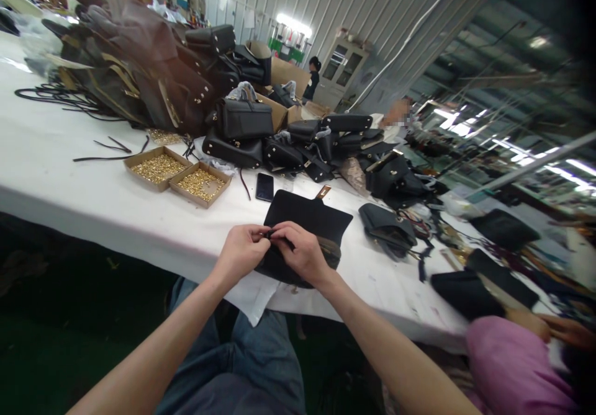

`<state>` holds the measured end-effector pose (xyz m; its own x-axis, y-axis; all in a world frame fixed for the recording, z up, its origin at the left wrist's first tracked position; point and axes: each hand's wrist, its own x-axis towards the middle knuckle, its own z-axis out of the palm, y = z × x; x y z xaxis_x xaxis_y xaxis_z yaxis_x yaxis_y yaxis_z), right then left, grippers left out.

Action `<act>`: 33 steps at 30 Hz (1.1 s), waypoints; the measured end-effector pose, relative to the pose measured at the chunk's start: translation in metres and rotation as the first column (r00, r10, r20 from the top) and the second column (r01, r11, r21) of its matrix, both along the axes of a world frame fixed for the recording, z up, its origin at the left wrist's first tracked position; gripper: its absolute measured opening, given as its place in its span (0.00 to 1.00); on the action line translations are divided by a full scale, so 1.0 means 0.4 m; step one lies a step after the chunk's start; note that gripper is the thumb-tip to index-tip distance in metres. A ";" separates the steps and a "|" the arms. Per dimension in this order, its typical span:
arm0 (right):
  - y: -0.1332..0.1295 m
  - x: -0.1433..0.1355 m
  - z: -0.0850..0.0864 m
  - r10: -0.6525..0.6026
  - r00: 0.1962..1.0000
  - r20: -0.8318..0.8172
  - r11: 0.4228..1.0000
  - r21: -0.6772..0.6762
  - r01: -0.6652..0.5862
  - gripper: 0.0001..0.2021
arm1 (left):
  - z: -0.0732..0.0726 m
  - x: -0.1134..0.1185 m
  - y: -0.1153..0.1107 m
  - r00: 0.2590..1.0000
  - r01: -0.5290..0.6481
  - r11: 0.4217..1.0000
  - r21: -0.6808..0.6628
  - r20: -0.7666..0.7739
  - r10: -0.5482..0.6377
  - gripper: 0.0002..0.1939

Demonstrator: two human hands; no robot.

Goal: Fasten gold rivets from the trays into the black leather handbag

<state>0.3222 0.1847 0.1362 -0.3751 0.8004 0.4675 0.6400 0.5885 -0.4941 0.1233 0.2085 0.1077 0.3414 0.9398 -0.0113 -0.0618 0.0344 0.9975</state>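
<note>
Black leather handbag (308, 216), perhaps matte, flat-flapped.

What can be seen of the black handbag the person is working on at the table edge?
The black handbag lies flat at the near edge of the white table, partly overhanging it. It looks like smooth matte leather, with its flap facing up and a small gold-toned tab at the far edge. The left hand and right hand meet over its near side, pinching a small dark part there. A phone lies just beyond it, apart.
</note>
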 end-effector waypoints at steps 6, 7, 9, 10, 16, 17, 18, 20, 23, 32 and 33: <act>-0.004 -0.002 -0.005 0.011 0.999 0.031 0.999 0.051 -0.013 0.05 | 0.005 -0.009 -0.009 0.999 -0.001 0.998 0.064 -0.047 0.004 0.23; -0.005 -0.002 -0.002 0.014 1.000 0.026 0.998 0.057 -0.015 0.04 | 0.006 -0.011 -0.010 0.998 -0.007 0.997 0.071 -0.059 0.011 0.22; -0.008 -0.002 0.008 0.015 1.000 0.021 0.998 0.055 -0.017 0.03 | 0.009 -0.015 -0.012 0.997 -0.024 0.997 0.073 -0.066 0.029 0.21; -0.009 -0.002 0.015 0.020 0.999 0.030 0.999 0.043 -0.021 0.05 | 0.010 -0.017 -0.013 0.998 -0.027 0.997 0.075 -0.062 0.032 0.21; -0.008 0.001 0.052 0.104 0.956 0.275 0.994 -0.049 -0.094 0.18 | 0.000 -0.020 -0.015 1.000 -0.025 0.995 0.097 0.018 0.023 0.19; -0.007 0.002 0.055 0.109 0.946 0.307 0.994 -0.050 -0.098 0.17 | -0.003 -0.019 -0.015 0.999 -0.032 0.996 0.088 0.031 0.029 0.19; -0.007 0.002 0.058 0.109 0.937 0.331 0.994 -0.049 -0.098 0.17 | -0.005 -0.019 -0.016 0.999 -0.037 0.996 0.083 0.042 0.033 0.18; -0.005 0.002 0.062 0.103 0.924 0.369 0.995 -0.038 -0.096 0.15 | -0.006 -0.017 -0.021 0.997 -0.052 0.994 0.094 0.062 0.047 0.18; -0.005 -0.002 0.070 0.103 0.906 0.411 0.995 -0.043 -0.094 0.12 | 0.002 -0.017 -0.034 0.994 -0.107 0.985 0.133 0.047 0.102 0.25; -0.005 0.007 0.084 0.149 0.920 0.361 0.984 -0.142 -0.104 0.13 | 0.001 -0.023 -0.031 0.986 -0.153 0.988 0.009 -0.062 0.153 0.22; -0.005 0.009 0.085 0.154 0.922 0.355 0.983 -0.149 -0.107 0.13 | -0.004 -0.022 -0.027 0.987 -0.152 0.988 -0.016 -0.049 0.152 0.21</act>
